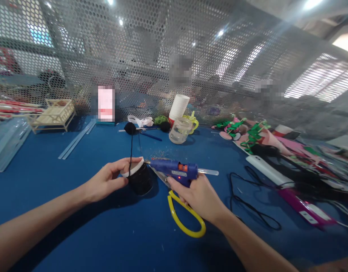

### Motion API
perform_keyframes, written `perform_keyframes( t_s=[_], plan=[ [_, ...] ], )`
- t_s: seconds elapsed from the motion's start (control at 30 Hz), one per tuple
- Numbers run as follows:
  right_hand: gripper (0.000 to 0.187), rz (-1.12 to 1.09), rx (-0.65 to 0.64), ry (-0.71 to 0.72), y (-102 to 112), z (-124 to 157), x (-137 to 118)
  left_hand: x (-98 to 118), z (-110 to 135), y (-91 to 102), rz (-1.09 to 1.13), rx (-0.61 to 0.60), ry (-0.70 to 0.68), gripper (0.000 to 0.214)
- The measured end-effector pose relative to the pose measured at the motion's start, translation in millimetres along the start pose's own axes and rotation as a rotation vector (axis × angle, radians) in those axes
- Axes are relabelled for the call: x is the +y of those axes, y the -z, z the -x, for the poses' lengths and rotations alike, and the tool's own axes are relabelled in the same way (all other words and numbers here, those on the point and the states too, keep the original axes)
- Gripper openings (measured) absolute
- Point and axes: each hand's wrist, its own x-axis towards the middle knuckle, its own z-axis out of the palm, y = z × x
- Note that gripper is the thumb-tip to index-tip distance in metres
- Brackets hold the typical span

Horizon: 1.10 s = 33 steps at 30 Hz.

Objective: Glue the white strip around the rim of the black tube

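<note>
My left hand (107,181) grips a small paper cup (138,177) wrapped in black yarn, its white rim still bare. A black yarn strand (131,147) runs from the cup up to a black yarn ball (130,128) farther back. My right hand (199,196) is closed around a blue hot glue gun (174,169), its nozzle touching the cup's rim. A clear glue stick pokes out of the gun's back. Yellow-handled scissors (185,219) lie on the blue table (91,234) under my right hand.
A black cable (247,200) loops at the right beside a white power strip (266,170). Behind stand a clear jar (179,130), stacked white cups (179,107), green and pink craft pieces (247,132), a small wooden crib (53,113) and glue sticks (77,139). Perforated metal mesh closes the back.
</note>
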Motion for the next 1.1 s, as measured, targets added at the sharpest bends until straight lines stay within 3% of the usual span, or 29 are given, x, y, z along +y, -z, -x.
perform_keyframes(
  t_s=[0.3, 0.87, 1.1],
  plan=[
    [0.023, -0.027, -0.015, -0.062, -2.4, 3.4, 0.6, -2.7, -0.1, -0.3, 0.010, 0.015, -0.009, 0.018],
    [0.016, 0.097, 0.041, 0.040, -4.2, 6.1, 1.1, -1.1, -0.1, -0.2, 0.010, 0.001, -0.009, 0.019],
    [0.018, 0.252, 0.075, 0.102, -5.0, 5.2, 2.4, -5.0, 0.2, 0.3, 0.029, 0.016, -0.007, 0.020]
  ],
)
